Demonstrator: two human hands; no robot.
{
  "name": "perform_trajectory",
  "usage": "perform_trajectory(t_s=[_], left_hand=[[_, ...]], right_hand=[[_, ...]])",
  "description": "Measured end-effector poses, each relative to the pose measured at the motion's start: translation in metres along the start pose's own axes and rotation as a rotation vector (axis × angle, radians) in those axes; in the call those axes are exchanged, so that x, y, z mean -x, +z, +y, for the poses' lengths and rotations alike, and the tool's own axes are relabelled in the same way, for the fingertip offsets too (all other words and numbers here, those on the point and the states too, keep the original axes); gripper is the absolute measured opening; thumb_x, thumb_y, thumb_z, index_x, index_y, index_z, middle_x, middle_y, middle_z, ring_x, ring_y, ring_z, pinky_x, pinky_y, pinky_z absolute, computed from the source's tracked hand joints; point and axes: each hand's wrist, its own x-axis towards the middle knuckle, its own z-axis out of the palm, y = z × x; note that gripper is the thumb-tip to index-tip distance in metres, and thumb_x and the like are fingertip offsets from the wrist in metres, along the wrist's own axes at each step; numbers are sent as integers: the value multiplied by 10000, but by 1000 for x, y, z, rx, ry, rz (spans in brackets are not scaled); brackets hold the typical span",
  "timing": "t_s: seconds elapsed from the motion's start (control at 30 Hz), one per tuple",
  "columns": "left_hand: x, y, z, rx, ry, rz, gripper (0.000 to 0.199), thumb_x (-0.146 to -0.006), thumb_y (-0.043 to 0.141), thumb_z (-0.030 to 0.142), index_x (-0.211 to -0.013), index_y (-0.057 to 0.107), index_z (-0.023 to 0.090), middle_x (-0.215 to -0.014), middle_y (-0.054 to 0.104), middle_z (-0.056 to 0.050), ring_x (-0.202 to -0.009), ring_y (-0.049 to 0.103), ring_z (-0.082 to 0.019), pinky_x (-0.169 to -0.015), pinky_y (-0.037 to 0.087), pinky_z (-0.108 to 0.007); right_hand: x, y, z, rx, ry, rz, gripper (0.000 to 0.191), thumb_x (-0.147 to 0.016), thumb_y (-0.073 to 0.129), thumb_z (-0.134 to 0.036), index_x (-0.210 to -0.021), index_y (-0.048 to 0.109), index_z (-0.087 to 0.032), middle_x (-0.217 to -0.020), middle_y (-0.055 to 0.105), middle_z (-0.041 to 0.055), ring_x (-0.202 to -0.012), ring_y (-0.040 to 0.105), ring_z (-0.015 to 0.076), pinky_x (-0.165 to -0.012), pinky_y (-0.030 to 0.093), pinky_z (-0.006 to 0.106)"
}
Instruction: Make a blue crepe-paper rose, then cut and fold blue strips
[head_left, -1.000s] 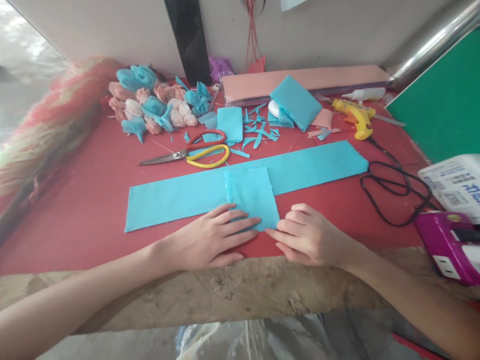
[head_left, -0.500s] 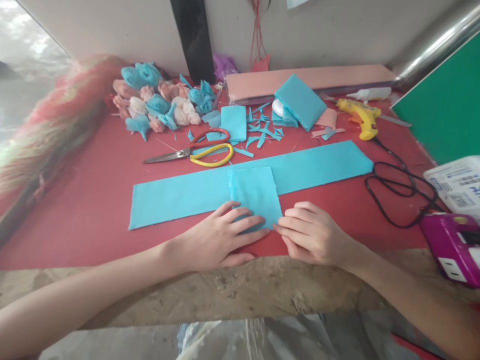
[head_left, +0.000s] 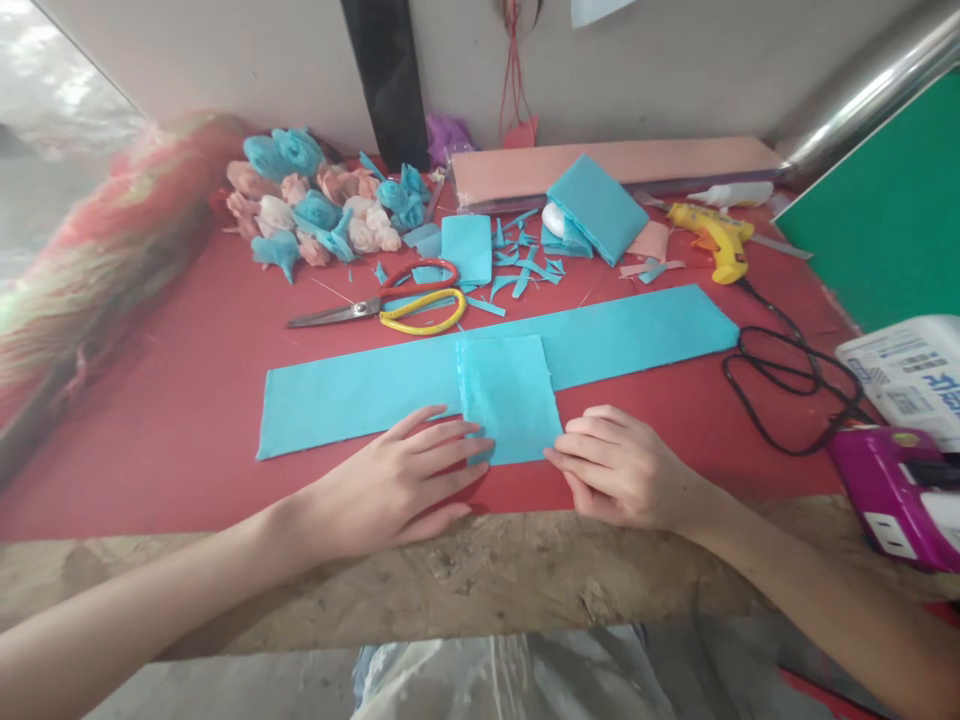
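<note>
A small blue crepe paper square (head_left: 511,390) lies across the middle of a long folded blue crepe paper strip (head_left: 352,395). My left hand (head_left: 420,475) rests flat with fingers spread, its fingertips on the square's lower left corner. At the lower right corner, my right hand (head_left: 626,465) has its fingers curled together and pinches the square's edge. Just beyond the strip lie scissors (head_left: 367,308) with one red and one yellow handle.
Blue, pink and white paper flowers (head_left: 315,207) are heaped at the back left. Paper scraps (head_left: 529,265), folded blue paper (head_left: 598,208) and a yellow glue gun (head_left: 716,240) lie farther back. A black cord (head_left: 795,370) and purple power socket box (head_left: 885,500) are at right.
My left hand has slid left across the square, uncovering more of its lower part. My right hand keeps its pinch on the corner. The view has shifted slightly.
</note>
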Motion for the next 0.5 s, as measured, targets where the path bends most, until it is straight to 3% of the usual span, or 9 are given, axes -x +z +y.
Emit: perform_trajectory(t_s=[0.2, 0.3, 0.4, 0.5], left_hand=[[11, -12, -1, 17, -31, 80, 230, -931, 432, 198, -995, 650, 162, -1082, 715, -66, -1136, 595, -224, -1035, 418, -411], [10, -15, -4, 15, -29, 159, 200, -913, 447, 158, -906, 646, 172, -1001, 732, -53, -1032, 640, -194, -997, 458, -392], [0, -11, -6, 27, -59, 162, 193, -919, 470, 200, -1030, 618, 146, -1059, 715, -80, -1048, 633, -196, -976, 482, -380], [-13, -3, -8, 32, -83, 106, 335, -906, 526, 310, -1175, 566, 115, -1192, 662, -116, -1077, 618, -220, -964, 493, -389]], right_hand=[[0, 0, 1, -11, 9, 21, 110, -818, 546, -100, -851, 645, -134, -771, 686, 60, -754, 578, 177, -710, 492, 354], [-2, 1, 1, -2, 43, -13, 162, -850, 562, -204, -962, 647, -125, -940, 705, 98, -903, 608, 210, -806, 506, 388], [-7, 1, 1, 9, 67, -87, 231, -859, 533, -201, -1041, 638, -105, -1070, 692, 126, -1002, 608, 231, -873, 500, 412], [-12, 0, 0, 73, 22, -160, 263, -824, 493, -97, -1038, 645, -90, -1038, 703, 124, -964, 619, 241, -852, 505, 415]])
